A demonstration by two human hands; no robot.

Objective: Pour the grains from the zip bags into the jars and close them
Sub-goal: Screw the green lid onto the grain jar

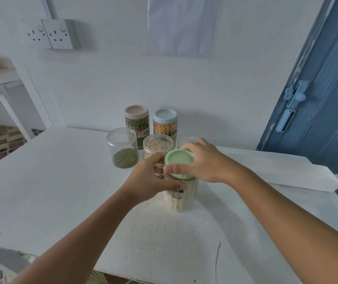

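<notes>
**Capping a filled grain jar**

The left hand wraps its fingers round the upper body of the near jar, bracing it upright on the desk so that it will likely not turn with the cap. The right hand sets the green lid on the jar's mouth, thumb at the near rim and fingers curled over the far rim (a grip suited to twisting); whether the thread has caught cannot be told. This jar holds pale small grains almost to the top.

Behind it stand five more jars, grouped close at the back of the desk. Two are closed: a beige-lidded jar of dark green grains and a blue-lidded jar of yellow grains. Three are open: the left open jar with a shallow layer of green grains, the middle open jar nearly full of pale beans, and a clear jar mostly hidden behind the right hand, its contents unseen. No zip bags are in view, so pouring for the near jar appears complete
</notes>
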